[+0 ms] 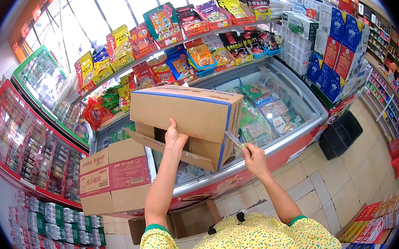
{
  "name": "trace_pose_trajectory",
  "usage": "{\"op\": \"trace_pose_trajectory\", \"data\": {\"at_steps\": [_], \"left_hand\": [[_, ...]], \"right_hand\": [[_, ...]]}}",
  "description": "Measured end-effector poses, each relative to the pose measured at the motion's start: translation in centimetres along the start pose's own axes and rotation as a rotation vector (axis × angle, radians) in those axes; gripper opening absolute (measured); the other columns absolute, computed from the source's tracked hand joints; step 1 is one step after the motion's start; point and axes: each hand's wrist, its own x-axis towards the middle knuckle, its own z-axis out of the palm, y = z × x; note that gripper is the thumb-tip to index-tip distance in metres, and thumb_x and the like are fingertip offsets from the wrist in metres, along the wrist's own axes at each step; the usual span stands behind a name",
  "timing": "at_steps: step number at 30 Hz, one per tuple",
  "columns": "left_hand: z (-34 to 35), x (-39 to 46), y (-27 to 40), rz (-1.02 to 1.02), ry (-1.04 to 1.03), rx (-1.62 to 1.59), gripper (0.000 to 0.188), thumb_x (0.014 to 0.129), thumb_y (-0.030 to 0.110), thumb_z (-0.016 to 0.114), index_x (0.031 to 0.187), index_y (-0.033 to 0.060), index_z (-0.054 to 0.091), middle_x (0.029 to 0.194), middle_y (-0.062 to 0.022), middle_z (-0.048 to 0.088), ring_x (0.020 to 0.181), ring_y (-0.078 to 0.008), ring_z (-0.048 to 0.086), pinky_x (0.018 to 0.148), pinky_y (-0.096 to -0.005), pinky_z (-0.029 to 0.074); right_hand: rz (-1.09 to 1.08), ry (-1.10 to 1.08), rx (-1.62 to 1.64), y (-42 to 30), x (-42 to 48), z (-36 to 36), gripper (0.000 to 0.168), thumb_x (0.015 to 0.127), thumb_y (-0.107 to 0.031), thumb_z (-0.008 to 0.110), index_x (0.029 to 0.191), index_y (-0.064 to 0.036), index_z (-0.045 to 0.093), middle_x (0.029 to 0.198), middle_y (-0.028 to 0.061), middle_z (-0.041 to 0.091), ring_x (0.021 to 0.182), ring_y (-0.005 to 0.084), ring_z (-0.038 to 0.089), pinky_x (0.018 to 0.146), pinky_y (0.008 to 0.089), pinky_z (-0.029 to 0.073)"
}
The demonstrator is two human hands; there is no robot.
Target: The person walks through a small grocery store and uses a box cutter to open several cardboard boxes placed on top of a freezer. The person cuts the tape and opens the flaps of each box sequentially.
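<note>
A brown cardboard box (180, 106), edged with blue tape (226, 122), is tilted above the chest freezer. Its near side is partly open, with a loose flap (144, 143) hanging out and a dark gap behind. My left hand (175, 137) grips the box at that opening, thumb up on the outer panel. In my right hand (255, 159) is a small knife (234, 139) with a light handle. The blade points up and left, close to the taped corner; whether it touches the cardboard I cannot tell.
Beneath lies a glass-topped chest freezer (312, 110) with frozen packs. A pink-and-brown carton (114, 177) sits at left. Seasoning pouches fill the shelves (165, 44) behind. Floor items include an open carton (196, 219), a black basket (341, 134) and shrink-wrapped drink packs (58, 227).
</note>
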Motion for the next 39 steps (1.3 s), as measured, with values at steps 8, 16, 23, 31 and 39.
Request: {"op": "trace_pose_trajectory", "data": {"at_steps": [8,16,23,31,39], "left_hand": [[1.1,-1.1,0.5,0.046,0.062,-0.095,0.047,0.098,0.038,0.035,0.134,0.0085,0.039,0.138,-0.0088,0.042,0.127,-0.0294,0.038,0.107,-0.0521,0.027],[1.2,-2.0,-0.2,0.079,0.097,-0.022,0.044,0.099,0.035,0.035,0.134,0.0073,0.039,0.136,-0.0095,0.044,0.124,-0.0295,0.041,0.104,-0.0546,0.031],[-0.5,-2.4,0.5,0.103,0.107,-0.004,0.043,0.099,0.032,0.035,0.133,0.0053,0.039,0.134,-0.01,0.045,0.123,-0.0298,0.043,0.103,-0.0546,0.034],[-1.3,-3.2,0.4,0.13,0.161,-0.03,0.042,0.098,0.03,0.039,0.132,0.0056,0.041,0.133,-0.0098,0.046,0.122,-0.0299,0.044,0.102,-0.0545,0.035],[-4.4,-3.1,1.5,0.106,0.063,-0.041,0.043,0.097,0.031,0.041,0.133,0.0082,0.041,0.134,-0.0087,0.046,0.124,-0.0291,0.043,0.104,-0.0543,0.031]], "right_hand": [[-0.124,-0.141,-0.18,-3.1,3.4,-2.6,0.009,0.084,-0.01,0.056,0.083,-0.001,0.058,0.074,0.0189,0.06,0.072,0.0398,0.058,0.06,0.0462,0.044],[-0.14,-0.11,-0.176,-1.6,2.6,-2.4,0.008,0.083,-0.009,0.057,0.084,-0.002,0.06,0.074,0.0188,0.06,0.073,0.04,0.058,0.061,0.046,0.045],[-0.13,-0.33,-0.194,-0.5,0.9,-2.7,0.009,0.084,-0.009,0.057,0.085,0.0,0.059,0.075,0.0208,0.06,0.073,0.0409,0.058,0.06,0.0462,0.045],[-0.164,-0.061,-0.08,1.3,-1.7,2.0,0.01,0.083,-0.008,0.058,0.089,0.0,0.06,0.08,0.018,0.062,0.072,0.0387,0.06,0.059,0.0434,0.047],[-0.175,-0.088,-0.175,1.7,-5.9,-1.6,0.021,0.079,-0.01,0.064,0.099,-0.004,0.065,0.077,0.0119,0.059,0.068,0.0305,0.06,0.057,0.0392,0.046]]}}
